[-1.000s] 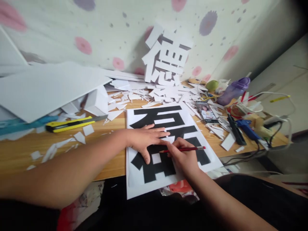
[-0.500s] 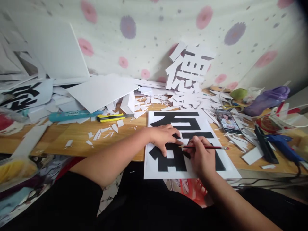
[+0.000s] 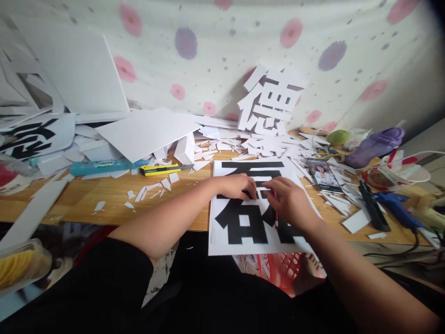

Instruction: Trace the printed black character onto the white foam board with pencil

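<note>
On a white board [image 3: 217, 248] at the table's front edge lies a black character with angular strokes [image 3: 234, 229]. My left hand [image 3: 238, 186] rests over its upper middle, with bent fingers drawn together and tips down at the black strokes. Whatever may be between those fingertips is hidden. Close on its right, my right hand [image 3: 290, 199] keeps a red and black pencil [image 3: 276, 215] in the palm, pointing roughly toward me. The thumb and forefinger of that hand reach toward the left fingertips, just short of touching them.
A yellow utility knife [image 3: 160, 170] and a teal tube-like item [image 3: 104, 167] lie left of the board. White scraps surround a phone [image 3: 325, 175] and a blue glue gun [image 3: 398, 208] on the right. A white cut-out character [image 3: 271, 99] leans on the patterned curtain.
My left hand has gone from spread flat to fingers bent together. My right hand has moved up beside it, and the pencil has swung from lying crosswise to pointing toward me.
</note>
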Tool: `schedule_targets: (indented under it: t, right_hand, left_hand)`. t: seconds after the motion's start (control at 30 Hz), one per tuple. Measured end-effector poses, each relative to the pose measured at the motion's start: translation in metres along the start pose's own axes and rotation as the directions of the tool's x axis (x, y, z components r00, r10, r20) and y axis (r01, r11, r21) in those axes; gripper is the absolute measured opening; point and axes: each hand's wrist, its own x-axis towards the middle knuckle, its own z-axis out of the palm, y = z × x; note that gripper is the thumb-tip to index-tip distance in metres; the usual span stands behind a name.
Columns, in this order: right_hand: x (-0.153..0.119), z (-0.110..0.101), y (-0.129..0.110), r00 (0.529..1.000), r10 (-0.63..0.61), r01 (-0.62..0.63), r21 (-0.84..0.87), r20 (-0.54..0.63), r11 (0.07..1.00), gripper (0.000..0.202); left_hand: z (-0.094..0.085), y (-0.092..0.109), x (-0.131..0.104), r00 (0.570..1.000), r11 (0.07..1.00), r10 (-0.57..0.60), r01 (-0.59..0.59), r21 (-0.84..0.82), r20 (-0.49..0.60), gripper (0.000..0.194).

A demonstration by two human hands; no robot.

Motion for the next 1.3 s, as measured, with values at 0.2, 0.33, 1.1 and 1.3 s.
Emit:
schedule_targets:
  t: [0.2,0.33,1.1,1.3]
  right_hand:
    - [0.000,0.008,-0.063,0.977,-0.201,0.173,0.279,0.075,0.945,0.020]
    - [-0.008,0.014,-0.100,0.985,-0.166,0.117,0.512,0.051,0.851,0.027]
    - [-0.056,-0.098,0.188,0.832,0.544,-0.544,-0.037,0.106,0.838,0.031]
    - [-0.059,-0.089,0.200,0.849,0.502,-0.494,-0.089,0.166,0.865,0.028]
  left_hand:
    - [-0.003,-0.011,0.007,0.997,0.997,0.073,-0.073,-0.001,0.004,0.033]
    - [-0.004,-0.013,0.011,0.996,0.997,0.082,-0.082,-0.006,-0.016,0.030]
    - [0.013,-0.029,0.002,0.989,0.993,-0.011,-0.006,-0.117,-0.146,0.025]
    - [0.015,-0.023,-0.002,0.979,0.991,-0.040,0.013,-0.132,-0.202,0.026]
